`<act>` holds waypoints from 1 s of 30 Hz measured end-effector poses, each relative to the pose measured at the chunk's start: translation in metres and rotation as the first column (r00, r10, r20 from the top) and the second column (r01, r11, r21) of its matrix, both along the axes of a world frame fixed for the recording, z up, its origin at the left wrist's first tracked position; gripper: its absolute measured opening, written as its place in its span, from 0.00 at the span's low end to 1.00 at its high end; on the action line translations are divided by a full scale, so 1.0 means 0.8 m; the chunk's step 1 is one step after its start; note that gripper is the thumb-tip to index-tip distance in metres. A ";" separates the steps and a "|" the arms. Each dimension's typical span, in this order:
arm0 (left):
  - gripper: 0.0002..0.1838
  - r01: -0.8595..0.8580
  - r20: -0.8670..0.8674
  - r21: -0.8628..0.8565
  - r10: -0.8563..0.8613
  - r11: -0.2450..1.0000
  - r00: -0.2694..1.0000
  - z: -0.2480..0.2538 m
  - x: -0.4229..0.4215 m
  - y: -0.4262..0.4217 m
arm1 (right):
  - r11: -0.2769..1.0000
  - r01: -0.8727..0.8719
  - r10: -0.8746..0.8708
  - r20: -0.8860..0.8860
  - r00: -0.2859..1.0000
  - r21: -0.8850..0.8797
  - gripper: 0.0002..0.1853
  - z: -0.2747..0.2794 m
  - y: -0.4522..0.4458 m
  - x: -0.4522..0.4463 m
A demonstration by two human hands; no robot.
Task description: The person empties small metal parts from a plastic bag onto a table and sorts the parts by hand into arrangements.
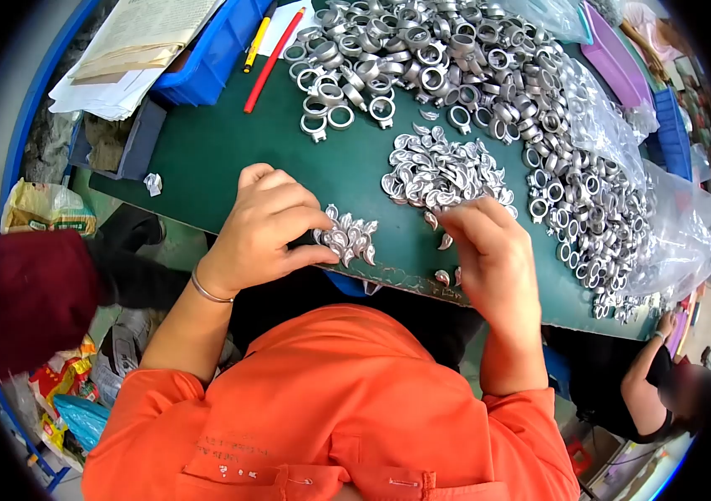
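Note:
My left hand [274, 221] rests at the left edge of a small cluster of silvery leaf-shaped metal pieces [349, 238]. Its thumb and forefinger are apart, their tips beside the nearest pieces. On the other side, my right hand [492, 255] is bent downward with the fingers drawn together; whatever is between the fingertips is hidden. Just beyond it lies a larger heap of the same leaf pieces [447, 169]. A few loose leaf pieces [445, 241] lie on the green tabletop [230, 142] beside my right hand.
A big mound of grey metal rings [431, 54] covers the back and right, with clear plastic bags [677, 225] along it. A red pencil [274, 60], a yellow pen [260, 37] and a blue bin [215, 54] are at the back left. Another person [644, 388] sits at right.

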State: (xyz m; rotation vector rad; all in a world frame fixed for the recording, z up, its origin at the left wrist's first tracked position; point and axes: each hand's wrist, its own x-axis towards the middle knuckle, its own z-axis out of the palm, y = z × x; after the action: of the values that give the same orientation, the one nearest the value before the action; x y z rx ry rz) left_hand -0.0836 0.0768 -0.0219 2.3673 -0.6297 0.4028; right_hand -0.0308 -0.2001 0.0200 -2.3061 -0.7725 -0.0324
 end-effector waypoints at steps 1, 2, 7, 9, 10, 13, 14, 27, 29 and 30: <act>0.18 -0.004 -0.002 -0.003 0.004 1.000 1.000 0.000 0.000 0.000 | 0.998 -0.017 0.016 -0.010 1.000 -0.067 0.11 0.002 -0.011 -0.001; 0.18 -0.001 -0.004 -0.004 0.001 1.000 1.000 0.000 0.000 0.000 | 0.992 -0.020 0.015 -0.047 0.999 -0.123 0.13 0.003 -0.017 -0.005; 0.18 -0.005 -0.013 -0.007 0.005 1.000 1.000 -0.001 0.000 0.000 | 0.960 -0.118 0.138 0.062 0.988 -0.254 0.16 -0.009 -0.021 -0.009; 0.18 0.001 -0.022 -0.014 -0.002 1.000 1.000 -0.001 0.000 0.000 | 0.986 -0.077 0.077 -0.012 0.997 -0.145 0.15 -0.009 -0.018 -0.013; 0.18 -0.004 -0.021 -0.008 0.004 1.000 1.000 -0.001 0.000 0.001 | 0.992 -0.009 0.012 0.028 1.000 -0.127 0.11 -0.014 -0.016 -0.017; 0.19 0.001 -0.023 -0.011 -0.001 1.000 1.000 -0.001 0.000 0.000 | 0.963 0.096 -0.068 0.121 0.990 -0.250 0.07 -0.019 -0.004 -0.025; 0.19 0.001 -0.016 -0.016 -0.001 1.000 1.000 -0.001 0.001 0.000 | 0.960 0.078 -0.034 0.166 0.986 -0.269 0.07 -0.022 -0.003 -0.025; 0.24 0.006 0.067 -0.018 -0.004 1.000 0.998 -0.004 0.002 0.000 | 0.940 0.234 -0.293 -0.234 0.927 -0.250 0.05 0.024 -0.095 -0.009; 0.24 0.002 0.070 -0.016 -0.001 1.000 0.998 -0.003 0.002 0.001 | 0.933 0.193 -0.259 -0.194 0.946 -0.302 0.05 0.024 -0.097 -0.011; 0.24 0.002 0.063 -0.016 -0.001 1.000 0.998 -0.001 0.002 0.000 | 0.942 0.216 -0.262 -0.160 0.952 -0.256 0.05 0.021 -0.096 -0.010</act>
State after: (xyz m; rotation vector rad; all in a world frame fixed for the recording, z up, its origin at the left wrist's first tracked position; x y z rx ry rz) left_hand -0.0821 0.0767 -0.0229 2.3471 -0.6545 0.4823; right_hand -0.0388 -0.2769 0.0365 -2.5718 -0.4101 0.1800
